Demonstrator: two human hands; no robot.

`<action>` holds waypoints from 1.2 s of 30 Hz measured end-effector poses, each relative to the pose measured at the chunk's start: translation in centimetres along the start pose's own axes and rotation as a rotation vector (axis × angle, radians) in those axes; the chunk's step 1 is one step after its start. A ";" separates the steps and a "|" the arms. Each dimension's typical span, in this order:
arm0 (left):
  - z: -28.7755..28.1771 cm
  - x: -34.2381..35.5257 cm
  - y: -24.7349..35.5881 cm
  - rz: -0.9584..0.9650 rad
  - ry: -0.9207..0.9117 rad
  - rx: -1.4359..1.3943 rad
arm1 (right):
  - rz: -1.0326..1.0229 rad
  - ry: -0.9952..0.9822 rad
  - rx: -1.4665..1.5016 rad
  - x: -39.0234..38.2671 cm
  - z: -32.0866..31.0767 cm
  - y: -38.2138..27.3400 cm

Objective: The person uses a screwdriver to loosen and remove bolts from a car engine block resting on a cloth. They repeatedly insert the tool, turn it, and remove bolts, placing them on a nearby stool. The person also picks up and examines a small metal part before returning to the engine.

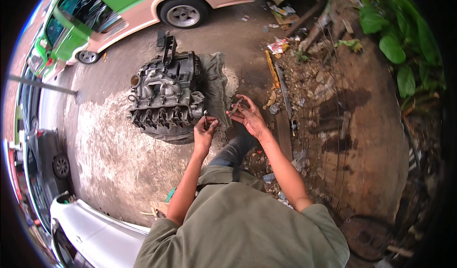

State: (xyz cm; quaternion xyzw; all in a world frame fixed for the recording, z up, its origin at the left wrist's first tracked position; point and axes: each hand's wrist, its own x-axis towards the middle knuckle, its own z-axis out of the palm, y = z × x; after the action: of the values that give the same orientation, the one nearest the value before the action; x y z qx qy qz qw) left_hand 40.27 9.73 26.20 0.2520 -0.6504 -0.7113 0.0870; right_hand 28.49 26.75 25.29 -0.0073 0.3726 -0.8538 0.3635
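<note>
A greasy car engine lies on a dark cloth on the ground, its valve gear exposed along the near side. Close to the engine's near right corner, my left hand pinches a short metal rod with a rounded tip, held upright. To its right, my right hand is raised with the palm up. Its thumb and fingers curl together around a small dark piece that I cannot make out. The two hands are apart, and both have grease-blackened fingers.
A green and cream van stands beyond the engine. A silver car and a dark car are parked on the left. Litter, a yellow bar and planks lie along the right, beside a stained board and leafy plants.
</note>
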 end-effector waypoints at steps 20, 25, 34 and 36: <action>7.5 8.6 3.5 0.036 0.634 -0.112 | 0.396 -0.117 -0.349 14.4 1.3 -7.4; 8.2 10.5 4.0 0.070 0.862 -0.209 | 0.517 -0.293 -0.497 18.8 1.7 -8.5; 11.0 13.9 5.4 0.000 1.313 -0.347 | 0.793 -0.720 -0.593 29.0 2.8 -11.1; 11.8 14.8 5.8 0.046 1.353 -0.382 | 0.853 -0.828 -0.597 30.5 3.4 -11.5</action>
State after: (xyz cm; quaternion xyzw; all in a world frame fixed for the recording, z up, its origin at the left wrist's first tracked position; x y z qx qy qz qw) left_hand 20.85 12.70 28.50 0.6058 -0.3222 -0.4980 0.5302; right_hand -0.04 10.78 27.21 -0.2869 0.3930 -0.4222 0.7649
